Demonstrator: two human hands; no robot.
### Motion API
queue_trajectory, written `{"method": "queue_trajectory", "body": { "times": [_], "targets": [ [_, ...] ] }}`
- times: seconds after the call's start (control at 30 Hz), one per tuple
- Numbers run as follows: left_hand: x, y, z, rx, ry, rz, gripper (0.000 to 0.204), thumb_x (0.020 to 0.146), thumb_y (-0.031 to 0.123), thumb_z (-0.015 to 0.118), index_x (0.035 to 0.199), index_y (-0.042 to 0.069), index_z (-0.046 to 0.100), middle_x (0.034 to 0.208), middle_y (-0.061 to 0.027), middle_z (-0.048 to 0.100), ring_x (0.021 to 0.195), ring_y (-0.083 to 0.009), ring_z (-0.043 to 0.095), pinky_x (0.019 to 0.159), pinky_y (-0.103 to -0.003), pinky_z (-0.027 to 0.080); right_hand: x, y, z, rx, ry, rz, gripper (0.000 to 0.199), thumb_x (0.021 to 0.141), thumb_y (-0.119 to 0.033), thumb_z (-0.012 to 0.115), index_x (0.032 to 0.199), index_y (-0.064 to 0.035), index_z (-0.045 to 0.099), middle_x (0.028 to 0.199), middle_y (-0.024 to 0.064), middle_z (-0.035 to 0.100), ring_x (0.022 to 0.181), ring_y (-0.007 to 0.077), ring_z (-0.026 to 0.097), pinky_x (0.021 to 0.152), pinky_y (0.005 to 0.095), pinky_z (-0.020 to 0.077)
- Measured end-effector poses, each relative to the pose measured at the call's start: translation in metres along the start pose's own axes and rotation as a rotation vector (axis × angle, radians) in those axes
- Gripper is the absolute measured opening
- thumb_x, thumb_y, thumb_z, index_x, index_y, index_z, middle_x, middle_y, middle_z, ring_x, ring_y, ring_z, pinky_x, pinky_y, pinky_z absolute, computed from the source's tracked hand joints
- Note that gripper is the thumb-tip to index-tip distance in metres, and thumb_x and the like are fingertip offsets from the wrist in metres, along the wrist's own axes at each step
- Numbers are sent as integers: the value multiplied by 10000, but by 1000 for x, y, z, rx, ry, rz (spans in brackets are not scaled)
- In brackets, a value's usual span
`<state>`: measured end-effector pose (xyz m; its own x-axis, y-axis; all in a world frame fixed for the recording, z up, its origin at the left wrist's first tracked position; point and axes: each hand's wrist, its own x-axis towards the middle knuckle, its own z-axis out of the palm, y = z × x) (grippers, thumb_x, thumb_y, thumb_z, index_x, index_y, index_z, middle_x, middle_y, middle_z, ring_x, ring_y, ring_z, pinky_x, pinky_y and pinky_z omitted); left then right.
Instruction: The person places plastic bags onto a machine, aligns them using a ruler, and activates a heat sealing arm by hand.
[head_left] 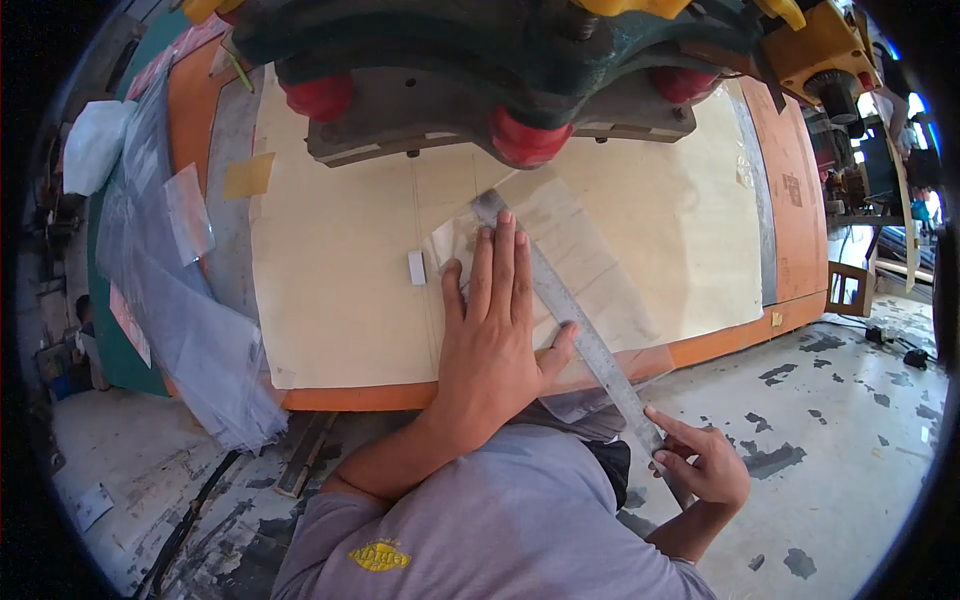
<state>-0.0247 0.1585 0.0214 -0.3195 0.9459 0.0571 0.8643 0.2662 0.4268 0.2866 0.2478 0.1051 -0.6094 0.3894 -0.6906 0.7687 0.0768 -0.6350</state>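
Note:
My left hand (492,345) lies flat on a clear plastic bag (600,275), fingers stretched forward and thumb out to the side. A fingertip and the thumb touch a long steel ruler (590,345), which slants across the bag from far left to near right. The ruler's near end reaches past the table edge, where my right hand (708,465) pinches it between thumb and fingers. Beneath the bag is a large cream paper sheet (335,290). Beside my left fingers sits a small white block (416,268).
A dark green machine frame (430,50) with red knobs (530,138) overhangs the table's far side. A heap of clear plastic bags (190,310) hangs over the left edge. The tabletop has an orange border (790,200). The floor (790,430) is patchy white and grey.

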Motion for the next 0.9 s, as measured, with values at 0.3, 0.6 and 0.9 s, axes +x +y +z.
{"method": "queue_trajectory", "body": {
  "times": [0.3, 0.6, 0.9],
  "targets": [
    [1, 0, -2, 31, 4, 11, 1072, 913, 498, 733, 1641, -115, 240, 1754, -263, 214, 1584, -430, 271, 1236, -617, 248, 3, 5, 3, 26, 6, 1, 701, 933, -23, 715, 1597, -174, 545, 824, 153, 761, 716, 293, 752, 729, 401, 590],
    [0, 1, -2, 36, 3, 19, 1074, 913, 493, 740, 1642, -117, 241, 1745, -280, 222, 1576, -447, 275, 1240, -618, 241, 4, 6, 3, 14, 12, -21, 690, 934, -25, 710, 1590, -167, 552, 791, 153, 738, 708, 297, 738, 719, 397, 579],
    [0, 0, -2, 28, -11, 11, 1082, 913, 507, 742, 1646, -109, 240, 1748, -277, 221, 1583, -448, 268, 1247, -623, 230, 3, 5, 3, 25, 1, 16, 696, 939, -32, 719, 1596, -186, 548, 777, 153, 730, 678, 282, 716, 711, 384, 568]
  ]
}}
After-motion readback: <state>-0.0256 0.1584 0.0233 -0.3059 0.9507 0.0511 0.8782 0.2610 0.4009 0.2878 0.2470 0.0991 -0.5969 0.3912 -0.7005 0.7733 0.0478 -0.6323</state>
